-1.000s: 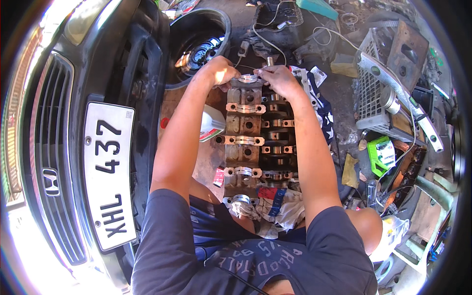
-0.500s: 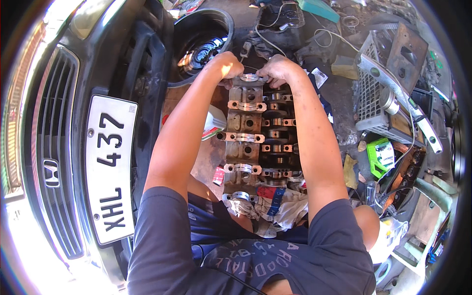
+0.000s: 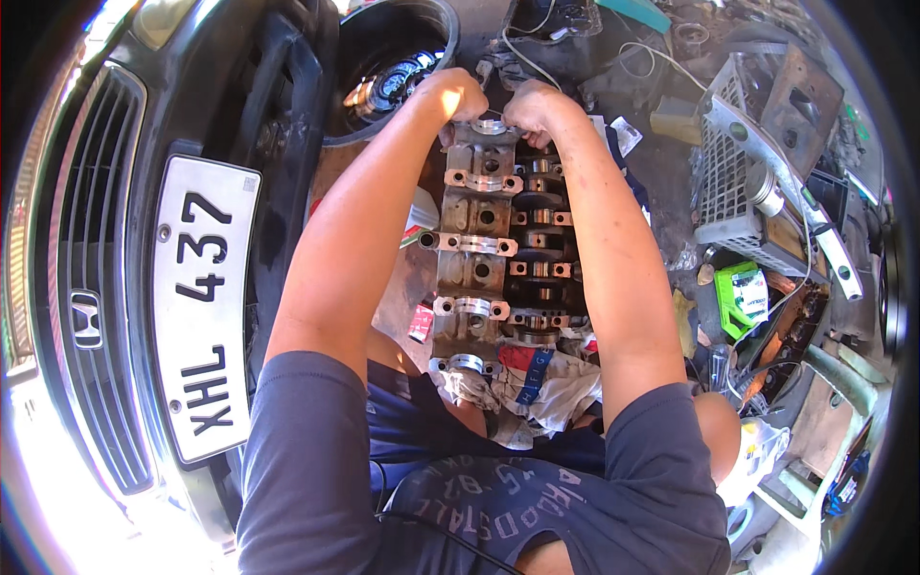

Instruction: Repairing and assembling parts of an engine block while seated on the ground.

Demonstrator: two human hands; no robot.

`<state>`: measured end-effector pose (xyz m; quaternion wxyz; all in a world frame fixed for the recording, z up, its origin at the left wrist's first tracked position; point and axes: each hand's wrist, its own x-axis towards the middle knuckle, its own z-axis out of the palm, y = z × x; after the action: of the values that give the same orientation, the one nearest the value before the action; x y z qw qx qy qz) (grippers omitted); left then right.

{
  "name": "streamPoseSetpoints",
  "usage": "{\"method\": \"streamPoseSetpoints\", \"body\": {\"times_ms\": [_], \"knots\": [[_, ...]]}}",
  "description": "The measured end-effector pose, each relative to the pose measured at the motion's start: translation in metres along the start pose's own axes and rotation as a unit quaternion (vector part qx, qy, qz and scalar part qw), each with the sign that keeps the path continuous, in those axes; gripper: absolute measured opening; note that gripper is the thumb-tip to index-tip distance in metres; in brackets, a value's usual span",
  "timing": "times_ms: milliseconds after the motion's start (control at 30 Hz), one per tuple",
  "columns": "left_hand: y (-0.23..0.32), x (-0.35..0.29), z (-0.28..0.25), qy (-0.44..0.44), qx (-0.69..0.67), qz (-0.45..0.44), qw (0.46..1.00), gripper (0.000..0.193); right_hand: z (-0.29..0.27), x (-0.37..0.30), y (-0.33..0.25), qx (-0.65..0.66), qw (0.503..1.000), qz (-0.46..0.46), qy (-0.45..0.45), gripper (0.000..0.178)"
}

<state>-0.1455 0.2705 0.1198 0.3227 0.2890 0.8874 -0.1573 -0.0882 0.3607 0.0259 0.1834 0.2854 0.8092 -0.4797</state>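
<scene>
A long grey metal engine block (image 3: 476, 217) lies lengthwise in front of me, with a row of shiny half-round bearing seats. Along its right side runs a dark row of round journals, like a crankshaft (image 3: 542, 242). At the far end, my left hand (image 3: 458, 96) is closed beside the last bearing seat (image 3: 489, 126). Just right of that seat, my right hand (image 3: 535, 109) is also closed, fingers bent downward. A thin strand shows between the two hands; whether they hold it is unclear. Their fingertips are mostly hidden.
A crumpled cloth (image 3: 551, 388) lies against the near end. Beyond my left forearm stands a black tub (image 3: 446, 38) with metal parts inside, near a car bumper (image 3: 287, 105). To the right are a grey plastic crate (image 3: 724, 182), a green container (image 3: 743, 299) and a pale chair (image 3: 853, 383).
The whole scene sits slightly higher in the picture. My left hand has shifted a little rightward and farther away, closer to the right hand. Both remain closed at the far end.
</scene>
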Motion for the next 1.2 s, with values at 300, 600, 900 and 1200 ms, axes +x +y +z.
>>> {"method": "streamPoseSetpoints", "body": {"times_ms": [300,600,900,1200], "knots": [[-0.015,0.015,0.017,0.095,-0.050,0.015,0.994,0.027,0.010,-0.003,0.004,0.009,0.999,-0.003,0.033,0.024],[-0.056,0.027,0.027,0.040,-0.092,0.114,0.988,0.042,0.013,-0.008,0.021,-0.024,0.995,-0.076,0.063,0.044],[-0.060,0.022,0.072,0.373,0.024,0.217,0.902,0.030,0.019,-0.029,0.021,-0.072,0.979,-0.123,0.144,0.043],[-0.050,0.019,0.066,0.336,0.041,0.161,0.927,0.036,0.020,-0.020,0.020,-0.106,0.978,-0.094,0.154,0.049]]}}
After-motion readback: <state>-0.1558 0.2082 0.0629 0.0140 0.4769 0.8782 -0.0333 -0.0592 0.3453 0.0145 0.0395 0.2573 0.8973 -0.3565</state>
